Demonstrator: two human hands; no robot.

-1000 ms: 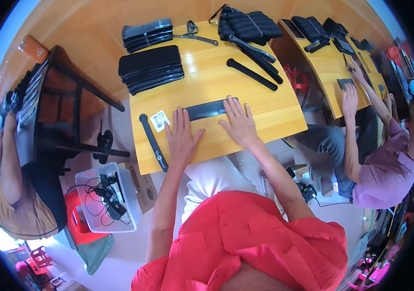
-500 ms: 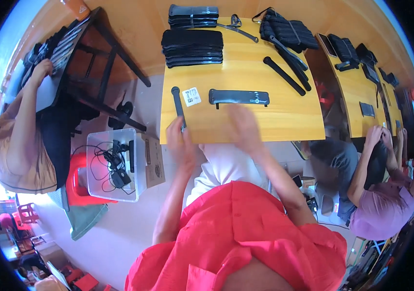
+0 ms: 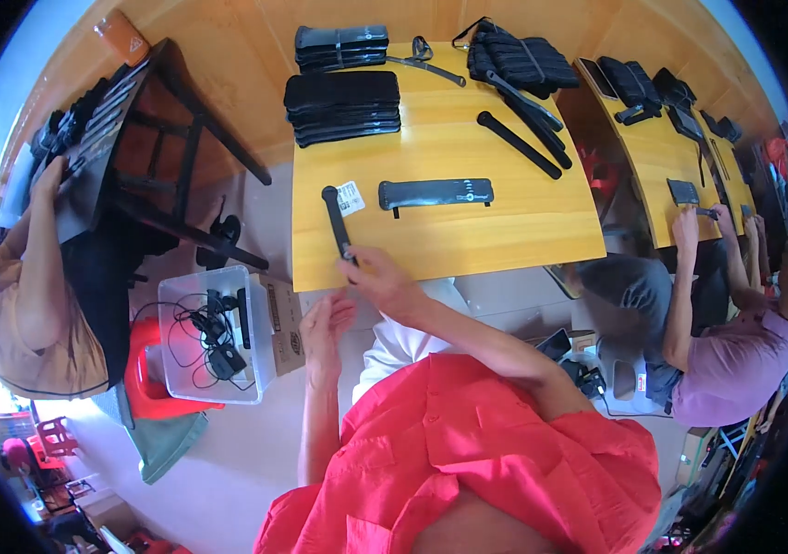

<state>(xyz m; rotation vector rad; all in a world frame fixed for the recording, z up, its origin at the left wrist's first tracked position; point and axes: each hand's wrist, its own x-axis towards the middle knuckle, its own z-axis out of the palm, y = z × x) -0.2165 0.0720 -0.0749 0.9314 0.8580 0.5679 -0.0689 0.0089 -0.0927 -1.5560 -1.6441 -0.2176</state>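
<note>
The right hand (image 3: 383,279) pinches the leftmost black strap (image 3: 336,216) between its fingers, apparently a pickup calling for steady lifting; the left hand (image 3: 327,325), loosely curled, looks empty.

A: Which markings do we find on the yellow table (image 3: 505,242)?

B: We locate fine print on the white label (image 3: 351,196), too small for us to read, and pale lettering (image 3: 477,196) at the right end of the flat black piece (image 3: 426,193), equally illegible.

A: Do we identify others?

B: We note a pale triangular sign (image 3: 136,43) on the orange object (image 3: 119,35) and illegible dark print (image 3: 295,343) on the cardboard box (image 3: 283,319).
</note>
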